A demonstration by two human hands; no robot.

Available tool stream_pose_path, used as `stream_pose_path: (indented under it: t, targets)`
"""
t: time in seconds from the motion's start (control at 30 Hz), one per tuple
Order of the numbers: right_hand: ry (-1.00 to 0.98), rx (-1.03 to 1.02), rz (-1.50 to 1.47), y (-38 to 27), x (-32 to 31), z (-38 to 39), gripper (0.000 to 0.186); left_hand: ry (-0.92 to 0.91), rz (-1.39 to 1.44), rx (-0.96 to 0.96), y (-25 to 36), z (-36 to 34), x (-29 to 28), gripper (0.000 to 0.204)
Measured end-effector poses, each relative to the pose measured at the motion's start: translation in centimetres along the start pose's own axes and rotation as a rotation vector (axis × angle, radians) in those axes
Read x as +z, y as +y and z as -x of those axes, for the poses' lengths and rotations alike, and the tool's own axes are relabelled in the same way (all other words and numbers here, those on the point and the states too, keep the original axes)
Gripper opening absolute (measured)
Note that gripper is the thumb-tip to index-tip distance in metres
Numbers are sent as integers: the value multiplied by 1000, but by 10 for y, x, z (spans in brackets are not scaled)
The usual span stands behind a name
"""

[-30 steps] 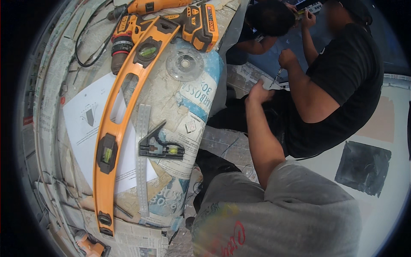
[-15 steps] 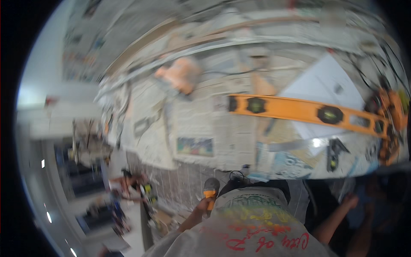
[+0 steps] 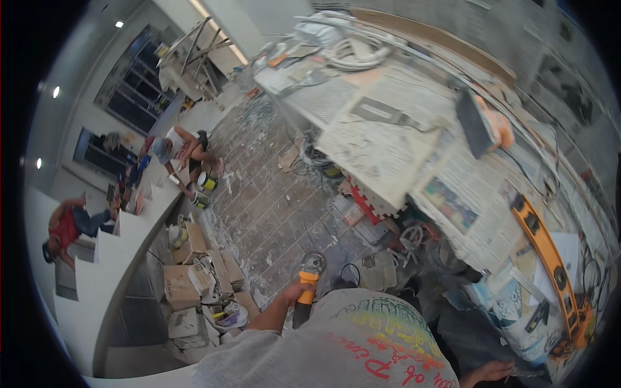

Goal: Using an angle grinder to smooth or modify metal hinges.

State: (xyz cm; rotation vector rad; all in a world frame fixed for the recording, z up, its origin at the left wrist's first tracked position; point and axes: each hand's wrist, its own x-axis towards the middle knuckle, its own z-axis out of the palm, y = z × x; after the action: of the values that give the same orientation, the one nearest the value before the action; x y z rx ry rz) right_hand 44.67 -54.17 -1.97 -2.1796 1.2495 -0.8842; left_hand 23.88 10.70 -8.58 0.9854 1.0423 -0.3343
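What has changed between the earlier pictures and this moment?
The head has swung away from the paper-covered bench toward the rubble-strewn floor. The orange level, first in the picture's middle, now lies at the right edge. The left hand, unseen a second ago, grips an angle grinder by its orange handle. The right hand shows at the lower edge. The level itself stayed on the bench.

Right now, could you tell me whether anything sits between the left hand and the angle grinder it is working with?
Nothing visible does. The left hand is already closed around the orange-and-black handle of the angle grinder, whose disc end points out over the bare tiled floor. The right hand is low at the frame's edge, away from the grinder.
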Motion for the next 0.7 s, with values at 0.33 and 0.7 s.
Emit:
stream_pose_path:
  t: [0.33,0.7]
  targets:
    - [-1062,-756,-657,-279,-32,311,35,-178,482,602,56,96,-182,48]
    - [-1814,-1121,-321,-384,-23,618,33,-448,566,1180,189,140,-283,59]
